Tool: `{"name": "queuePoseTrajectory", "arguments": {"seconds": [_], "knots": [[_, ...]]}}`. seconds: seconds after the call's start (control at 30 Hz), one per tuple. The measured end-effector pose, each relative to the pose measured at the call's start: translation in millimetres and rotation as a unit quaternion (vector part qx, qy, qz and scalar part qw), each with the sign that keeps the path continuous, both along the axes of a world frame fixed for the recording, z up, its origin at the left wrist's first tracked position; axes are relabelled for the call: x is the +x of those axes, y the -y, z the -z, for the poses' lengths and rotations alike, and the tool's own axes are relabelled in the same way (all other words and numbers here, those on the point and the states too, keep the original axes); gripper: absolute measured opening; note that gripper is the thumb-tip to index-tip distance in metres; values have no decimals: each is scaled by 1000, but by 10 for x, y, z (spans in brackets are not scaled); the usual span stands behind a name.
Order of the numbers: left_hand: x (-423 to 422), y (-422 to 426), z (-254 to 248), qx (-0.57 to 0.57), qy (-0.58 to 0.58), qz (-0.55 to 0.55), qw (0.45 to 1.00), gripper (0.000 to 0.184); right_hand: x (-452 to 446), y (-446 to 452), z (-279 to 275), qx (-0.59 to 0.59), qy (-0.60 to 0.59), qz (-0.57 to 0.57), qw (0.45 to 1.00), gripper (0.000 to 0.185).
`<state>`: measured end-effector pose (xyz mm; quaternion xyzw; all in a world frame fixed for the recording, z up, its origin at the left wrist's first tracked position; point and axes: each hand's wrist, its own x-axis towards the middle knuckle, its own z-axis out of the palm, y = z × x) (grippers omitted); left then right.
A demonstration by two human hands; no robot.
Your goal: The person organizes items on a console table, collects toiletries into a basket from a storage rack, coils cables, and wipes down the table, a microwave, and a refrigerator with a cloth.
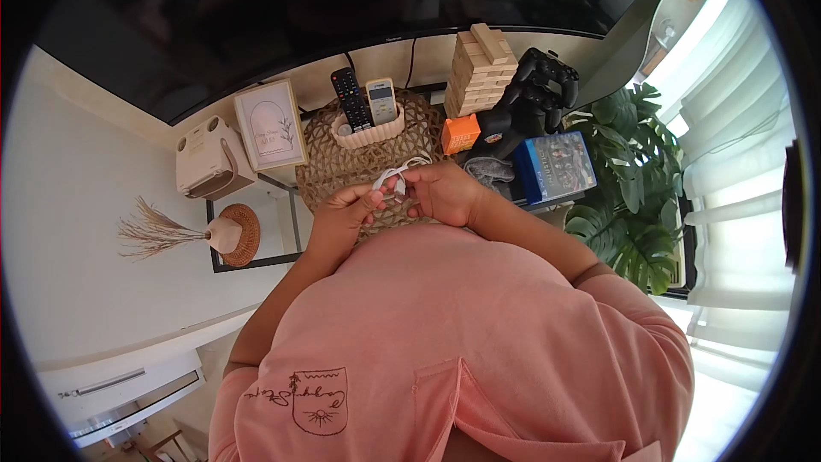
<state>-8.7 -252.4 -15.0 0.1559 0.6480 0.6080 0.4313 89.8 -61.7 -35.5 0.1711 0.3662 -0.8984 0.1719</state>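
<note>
A white cable [391, 178], looped and bunched, is pinched between my two hands in front of my chest. My left hand [348, 207] grips it from the left with thumb and fingers closed. From the other side, the fingers of my right hand [444, 192] close on the same cable near its bend. Part of the cable trails behind the fingers over a round woven mat [321, 152]; its ends are hard to make out.
Behind my hands stand a ribbed holder [369, 134] with two remotes, a wooden block tower [479, 73], an orange box [460, 134], black game controllers [547, 77] and blue game cases [556, 169]. A framed card [269, 124] and beige box [209, 158] stand left, below a television [325, 8].
</note>
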Motion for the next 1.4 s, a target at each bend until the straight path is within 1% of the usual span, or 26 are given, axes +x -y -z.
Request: {"name": "queuePoseTrajectory", "arguments": {"seconds": [0.13,0.2,0.23,0.3,0.4,0.47,0.5,0.53,0.57,0.6,0.63,0.67,0.7,0.77,0.83,0.9,0.93,0.97,1.0,1.07,1.2,1.23,1.3,1.33,1.37,1.4], "knots": [[33,15,-18,14,-43,-6,999,17,2,33,-74,0,-39,-38,999,25],[28,14,-17,20,-57,-10,998,15,9,109,-152,186,-59,-30,980,28],[19,25,1,27,-78,0,997,17,11,126,-159,187,-59,-30,980,28],[25,35,46,34,-100,10,994,19,18,154,-166,347,-81,-85,931,37],[42,10,45,57,-167,4,984,17,-17,144,23,358,-89,-64,927,39],[40,8,-50,17,-274,26,961,16,-1,165,14,375,-120,-32,919,35],[41,3,-85,17,-274,26,961,16,4,177,-47,392,-149,1,908,32],[43,-5,-115,11,-349,32,937,15,12,172,-121,392,-150,1,908,32],[43,-13,-137,5,-422,36,906,14,25,165,-212,479,-164,-23,862,28],[44,-22,-154,5,-422,36,906,14,29,159,-257,561,-175,-46,808,24],[44,-32,-167,8,-479,37,877,13,31,163,-221,561,-176,-46,807,24],[41,-40,-172,11,-533,39,845,12,40,174,-152,613,-182,-66,766,21],[27,-47,-167,11,-533,39,845,12,41,182,-134,662,-186,-85,721,19],[-7,-55,-142,20,-614,42,788,14,35,167,-129,657,-184,-93,725,19],[-11,-65,-169,4,-623,46,781,16,28,133,-87,651,-180,-102,730,19],[-19,-72,-196,-13,-631,50,774,17,17,81,11,595,-184,-127,772,21],[-27,-75,-204,-30,-638,74,766,18,19,67,24,594,-183,-129,773,21],[-39,-75,-203,-47,-644,99,757,19,20,56,26,563,-178,-138,795,22],[-56,-75,-188,-48,-643,99,758,19,14,47,24,531,-173,-147,816,22],[-96,-76,-130,-65,-625,148,763,21,3,21,47,519,-177,-156,821,22],[-236,-122,87,-54,-597,162,784,22,-51,-64,219,493,-170,-164,837,21],[-307,-152,201,-95,-608,174,769,23,-68,-118,288,492,-167,-163,838,21],[-475,-227,470,-137,-614,189,754,25,-83,-268,464,616,-151,-161,756,21],[-586,-285,627,-204,-606,206,741,27,-85,-343,584,615,-147,-163,758,21],[-682,-333,775,-270,-594,223,724,29,-79,-420,727,689,-112,-169,696,23],[-763,-374,914,-268,-592,227,726,29,-69,-479,849,756,-75,-175,626,27]]}}
